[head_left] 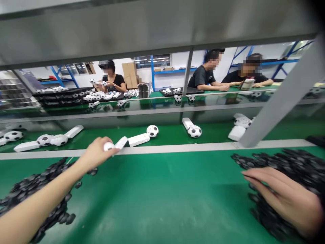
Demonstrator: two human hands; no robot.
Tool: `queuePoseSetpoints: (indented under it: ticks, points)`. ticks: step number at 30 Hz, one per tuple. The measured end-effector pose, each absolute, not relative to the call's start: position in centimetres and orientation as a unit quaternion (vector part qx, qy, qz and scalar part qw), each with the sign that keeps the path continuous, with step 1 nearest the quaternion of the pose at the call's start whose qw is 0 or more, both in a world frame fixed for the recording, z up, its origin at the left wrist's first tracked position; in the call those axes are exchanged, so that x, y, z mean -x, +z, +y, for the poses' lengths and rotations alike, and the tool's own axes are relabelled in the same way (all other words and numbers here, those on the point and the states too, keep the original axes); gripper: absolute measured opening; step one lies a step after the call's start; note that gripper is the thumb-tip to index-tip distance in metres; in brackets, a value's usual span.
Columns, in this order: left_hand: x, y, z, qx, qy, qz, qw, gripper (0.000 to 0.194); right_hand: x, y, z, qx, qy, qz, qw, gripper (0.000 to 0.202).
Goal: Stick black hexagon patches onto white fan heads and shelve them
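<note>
1. Here's my left hand (98, 150) out at the pale rail (172, 148), thumb and fingers pinching the rounded end of a white piece (122, 143)!
2. Its slim handle pokes out to my right (whether it touches the rail, I cannot tell), and just beyond lies a football-ended piece (139, 139) on the green belt (170, 135).
3. Over to my right hand (281, 195): fingertips pressed together, poised at the right-hand heap of black parts (299, 166). Is a part caught between them? I cannot tell.
4. Beneath my left forearm, another crowd, the left-hand heap of black parts (30, 189), spreads over the green bench (162, 196).
5. Farther right along the belt, a second football piece (194, 131) lies with its handle pointing away from me.
6. And across the way, a co-worker in black (118, 81) holds up football pieces in both hands.
</note>
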State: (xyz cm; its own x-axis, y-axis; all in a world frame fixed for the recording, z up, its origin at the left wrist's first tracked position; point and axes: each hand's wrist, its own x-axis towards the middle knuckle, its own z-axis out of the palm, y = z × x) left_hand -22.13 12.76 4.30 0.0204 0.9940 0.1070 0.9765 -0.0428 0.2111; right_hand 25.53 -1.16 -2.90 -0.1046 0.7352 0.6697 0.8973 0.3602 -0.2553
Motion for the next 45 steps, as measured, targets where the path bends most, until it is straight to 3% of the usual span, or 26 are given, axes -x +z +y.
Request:
queuePoseSetpoints:
  ticks: [7, 14, 22, 27, 33, 38, 43, 45]
  points:
    - [12.5, 2.7, 1.9, -0.823, -0.005, 0.522, 0.224, 0.058, -23.1, -0.5, -2.7, 0.445, -0.079, -0.809, 0.376, 0.015]
    - [7.6, 2.3, 2.5, -0.937, -0.048, 0.32, 0.132, 0.056, -22.7, -0.7, -3.3, 0.476, 0.025, -0.78, 0.405, 0.01]
    - [-0.3, -0.1, 0.6, -0.842, 0.038, 0.516, 0.152, 0.071, -22.4, -0.4, -3.9, 0.467, 0.199, -0.732, 0.455, 0.005]
    - [-2.6, 0.1, 0.7, -0.859, 0.052, 0.457, 0.225, 0.081, -21.2, -1.5, -4.6, 0.444, 0.24, -0.758, 0.413, 0.001]
    - [-2.1, -0.2, 0.9, -0.89, 0.083, 0.374, 0.246, 0.079, -19.5, -2.4, -4.5, 0.431, 0.186, -0.779, 0.416, 0.006]
    - [-2.2, 0.0, 0.9, -0.891, 0.111, 0.359, 0.254, 0.063, -19.0, -2.7, -4.4, 0.44, 0.204, -0.759, 0.434, 0.014]
    - [-2.4, -0.3, 0.8, -0.876, 0.122, 0.395, 0.248, 0.064, -19.3, -3.0, -4.3, 0.493, 0.297, -0.712, 0.401, 0.055]
    - [-2.4, -0.3, 0.7, -0.873, 0.127, 0.403, 0.244, 0.061, -19.1, -3.0, -4.4, 0.492, 0.311, -0.716, 0.385, 0.056]
